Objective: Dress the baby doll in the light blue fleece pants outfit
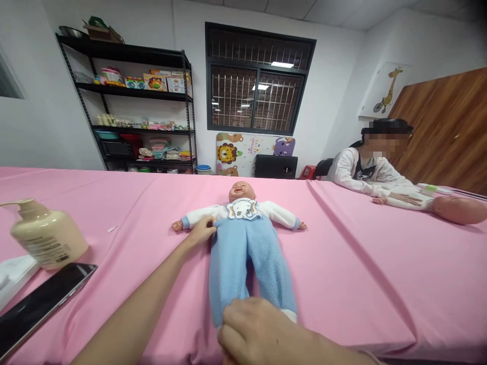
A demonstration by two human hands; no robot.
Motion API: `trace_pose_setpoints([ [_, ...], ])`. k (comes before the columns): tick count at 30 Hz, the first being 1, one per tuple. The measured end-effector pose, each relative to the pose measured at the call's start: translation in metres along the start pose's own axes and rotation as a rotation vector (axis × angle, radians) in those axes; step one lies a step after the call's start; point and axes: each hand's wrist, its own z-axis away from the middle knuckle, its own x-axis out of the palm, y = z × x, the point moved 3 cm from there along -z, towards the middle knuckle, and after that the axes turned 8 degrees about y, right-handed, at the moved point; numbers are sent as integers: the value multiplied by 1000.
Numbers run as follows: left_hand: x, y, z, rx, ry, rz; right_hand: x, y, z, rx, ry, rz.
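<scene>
A baby doll (243, 223) lies on its back on the pink-covered table (342, 263), head away from me, in a white top with an elephant bib and blue fleece trousers (247, 258). My left hand (201, 230) reaches up along the doll's side and pinches the waistband of the trousers at its hip. My right hand (258, 332) is closed over the ends of the trouser legs at the doll's feet, near the table's front edge.
A beige pump bottle (47, 238) lies on its side at the left, beside a black phone (41, 304) and a white object (13, 276). At the right another person (375, 170) leans on the table over a second doll (458, 208). A black shelf (133, 101) stands behind.
</scene>
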Motion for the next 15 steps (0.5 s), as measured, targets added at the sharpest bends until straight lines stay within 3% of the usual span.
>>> trace_pose_setpoints([
  [2, -1, 0, -1, -58, 27, 63, -2, 0, -1, 23, -2, -50],
  [5, -3, 3, -2, -98, 74, 155, -7, 24, -7, 227, -20, -165],
  [11, -3, 16, 6, -269, 65, 598, -2, 136, -10, 607, 118, -112],
  [15, -3, 10, 3, -258, 90, 489, 36, 202, 21, 882, 220, -226],
])
